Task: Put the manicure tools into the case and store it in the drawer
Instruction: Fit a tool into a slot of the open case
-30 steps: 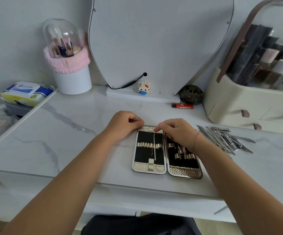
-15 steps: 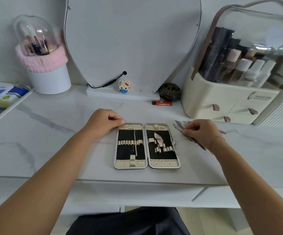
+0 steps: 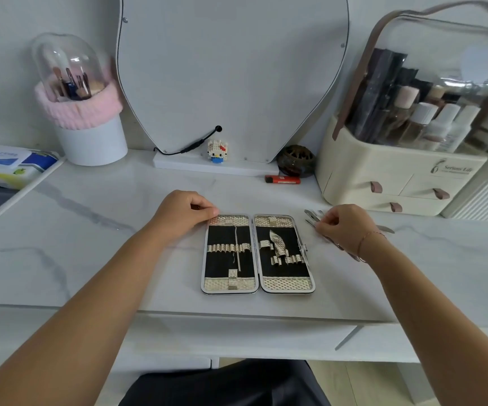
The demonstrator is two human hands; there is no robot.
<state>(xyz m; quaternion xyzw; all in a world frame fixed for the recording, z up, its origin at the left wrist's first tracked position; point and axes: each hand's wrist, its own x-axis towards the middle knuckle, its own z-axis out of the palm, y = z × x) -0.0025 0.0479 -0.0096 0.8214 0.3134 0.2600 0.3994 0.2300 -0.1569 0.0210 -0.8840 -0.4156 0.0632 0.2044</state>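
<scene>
Head view. The manicure case [image 3: 257, 253] lies opened flat on the white marbled tabletop [image 3: 90, 244], midway along it and near the front edge, its two black-lined halves side by side. One thin tool [image 3: 237, 247] sits under the loops of the left half; the loops of the right half hold nothing.

My left hand [image 3: 184, 216] rests on the tabletop at the far left corner of the case, fingers curled into a loose fist that grips nothing, thumb tip touching the case rim. My right hand [image 3: 343, 227] is just right of the case, fingers curled down onto the loose manicure tools [image 3: 313, 218], which lie in a pile on the tabletop. I cannot tell whether the fingertips pinch one.

Along the back edge, left to right: a brush holder [image 3: 90, 139] with a pink band, a mirror [image 3: 231, 68], a small toy figure [image 3: 218, 150], a dark jar [image 3: 295, 161], an orange lighter [image 3: 282, 179] and a cream cosmetics organiser [image 3: 398, 177].
</scene>
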